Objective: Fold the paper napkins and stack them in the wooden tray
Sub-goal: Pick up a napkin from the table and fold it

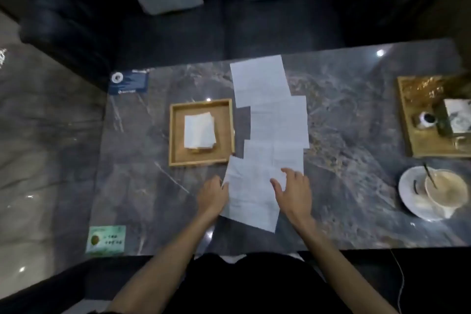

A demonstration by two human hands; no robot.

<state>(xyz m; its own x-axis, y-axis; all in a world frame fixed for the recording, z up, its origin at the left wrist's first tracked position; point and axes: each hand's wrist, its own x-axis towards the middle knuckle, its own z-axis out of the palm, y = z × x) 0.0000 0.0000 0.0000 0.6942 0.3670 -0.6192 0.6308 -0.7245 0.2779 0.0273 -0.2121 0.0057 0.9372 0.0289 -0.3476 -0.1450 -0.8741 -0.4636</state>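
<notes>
We have the nearest unfolded paper napkin [251, 194] flat on the marble table [356, 199], near its front edge. Our left hand [212, 195] touches the napkin's left edge, fingers curled, though we cannot tell if it pinches the sheet. Our right hand [295, 192] lies spread and open on the right side, holding nothing.

Three more open napkins [277, 120] overlap in a row running toward the table's far edge. Folded napkins [199, 130] already sit stacked in the wooden tray [175, 135], just left of that row.

We judge the sheet very light, limp and easily torn or creased. It is best lifted by a corner or edge, with the other hand pinning it.

A green card [105, 239] at the front left corner and a blue card [130, 81] at the far left corner carry print too blurred to read.
</notes>
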